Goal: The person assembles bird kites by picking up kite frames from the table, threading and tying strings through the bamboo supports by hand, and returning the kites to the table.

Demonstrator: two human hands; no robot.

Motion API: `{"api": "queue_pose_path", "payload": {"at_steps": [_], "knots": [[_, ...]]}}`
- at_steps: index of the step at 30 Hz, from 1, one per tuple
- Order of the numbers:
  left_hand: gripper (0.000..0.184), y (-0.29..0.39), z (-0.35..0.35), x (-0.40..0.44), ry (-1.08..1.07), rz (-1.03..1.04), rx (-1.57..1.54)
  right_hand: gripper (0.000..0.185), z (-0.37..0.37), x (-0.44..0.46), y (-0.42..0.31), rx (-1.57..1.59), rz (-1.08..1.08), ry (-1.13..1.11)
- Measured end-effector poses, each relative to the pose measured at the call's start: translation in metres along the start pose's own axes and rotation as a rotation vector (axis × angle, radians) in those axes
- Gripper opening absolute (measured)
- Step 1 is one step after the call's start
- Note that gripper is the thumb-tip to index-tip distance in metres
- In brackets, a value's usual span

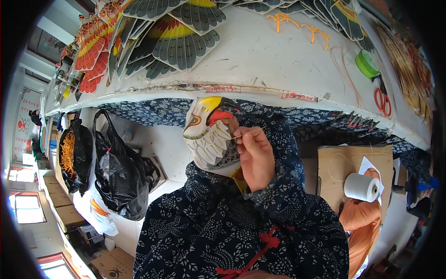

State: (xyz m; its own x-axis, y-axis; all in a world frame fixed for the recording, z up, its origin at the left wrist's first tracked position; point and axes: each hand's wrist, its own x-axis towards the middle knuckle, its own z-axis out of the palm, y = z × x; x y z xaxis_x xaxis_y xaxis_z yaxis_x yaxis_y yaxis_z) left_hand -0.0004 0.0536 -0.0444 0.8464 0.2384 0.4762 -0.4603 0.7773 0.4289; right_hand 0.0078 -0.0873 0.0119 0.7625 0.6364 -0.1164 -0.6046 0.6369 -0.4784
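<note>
A painted bird-head piece (204, 135), with a yellow beak, a red patch and white feathers, is held up below the table edge. My left hand (231, 124) is mostly hidden behind it, with fingers showing at its right side. Just right of the piece, my right hand (256, 160) pinches a thin pale strand (248, 133), thumb against fingertips. The strand reaches the piece's right edge; whether it is thread or a needle is too small to tell.
Painted wing pieces (186, 46), orange strips (283, 19), green tape (367, 63) and red scissors (383, 101) lie on the white table (241, 69). Black bags (123, 172) hang at left. A white thread spool (361, 187) rests on cardboard (330, 172) at right.
</note>
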Motion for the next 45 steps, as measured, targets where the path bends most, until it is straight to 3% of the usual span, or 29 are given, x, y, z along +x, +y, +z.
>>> {"api": "queue_pose_path", "payload": {"at_steps": [1, 6, 9, 10, 13, 14, 16, 17, 34, 38, 41, 45], "knots": [[0.033, 0.000, -0.001, 0.001, 0.000, 0.001, 0.002, 0.012, 0.000, 0.003, -0.001, 0.160, 0.044, 0.003], [0.026, 0.001, -0.020, 0.016, -0.314, 0.035, -0.099, 0.013, 0.001, 0.006, -0.007, 0.185, 0.096, 0.076], [0.022, 0.007, -0.031, 0.016, -0.424, 0.048, -0.119, 0.015, -0.003, -0.003, -0.019, -0.186, 0.168, -0.261], [0.022, 0.008, -0.033, 0.016, -0.456, 0.061, -0.176, 0.015, 0.000, -0.007, -0.020, -0.180, 0.177, -0.266], [0.023, 0.007, -0.033, 0.019, -0.514, 0.084, -0.289, 0.018, 0.012, -0.020, -0.026, -1.029, -0.078, -0.341], [0.021, 0.005, -0.033, 0.020, -0.550, 0.079, -0.295, 0.018, 0.014, -0.020, -0.025, -1.024, -0.071, -0.343], [0.016, 0.002, -0.030, 0.022, -0.625, 0.067, -0.310, 0.019, 0.019, -0.018, -0.021, -1.086, -0.265, -0.390], [0.016, 0.001, -0.029, 0.022, -0.622, 0.066, -0.308, 0.020, 0.020, -0.018, -0.020, -1.116, -0.366, -0.413], [0.011, -0.001, -0.027, 0.025, -0.644, 0.065, -0.314, 0.022, 0.017, -0.018, -0.023, -1.169, -0.358, -0.438], [0.014, 0.002, -0.026, 0.024, -0.620, 0.039, -0.295, 0.025, 0.023, -0.010, -0.043, -1.360, -0.500, -0.529], [0.020, -0.003, -0.020, 0.019, -0.574, 0.019, -0.286, 0.029, 0.047, -0.006, -0.081, -1.881, -0.711, -0.773], [0.023, -0.020, -0.007, 0.011, -0.394, 0.084, -0.324, 0.035, 0.069, -0.007, -0.084, -2.053, -0.836, -0.821]]}}
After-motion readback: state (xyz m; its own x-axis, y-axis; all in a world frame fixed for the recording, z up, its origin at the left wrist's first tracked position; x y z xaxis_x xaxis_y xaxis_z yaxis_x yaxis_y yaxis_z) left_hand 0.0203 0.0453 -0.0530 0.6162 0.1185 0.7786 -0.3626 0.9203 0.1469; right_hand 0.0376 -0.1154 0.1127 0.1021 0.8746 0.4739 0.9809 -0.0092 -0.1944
